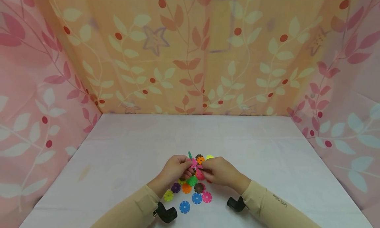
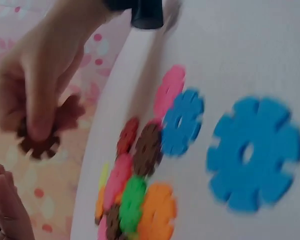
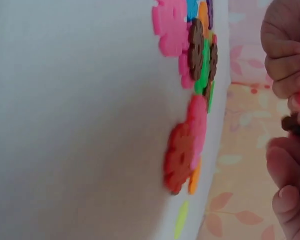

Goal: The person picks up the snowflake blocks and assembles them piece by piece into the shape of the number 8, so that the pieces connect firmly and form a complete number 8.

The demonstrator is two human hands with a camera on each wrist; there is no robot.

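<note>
Both hands are raised close together over a cluster of colourful notched plastic discs. My left hand (image 1: 175,168) pinches a pink notched disc (image 1: 194,162); a green disc (image 1: 190,154), seen nearly edge-on, stands just above it. My right hand (image 1: 224,173) pinches a brown notched disc (image 2: 39,145) between thumb and fingers. In the right wrist view the brown disc (image 3: 292,123) is right at the thin pink edge by the left fingers. Only part of the left hand (image 2: 9,210) shows in the left wrist view.
Below the hands, blue (image 1: 184,207), orange (image 1: 186,188), purple (image 1: 175,187), green (image 1: 192,180) and other discs lie on the white tabletop (image 1: 124,139), some overlapping. Black wrist-camera mounts (image 1: 167,213) hang under the sleeves. Patterned cloth (image 1: 190,56) walls the back and sides.
</note>
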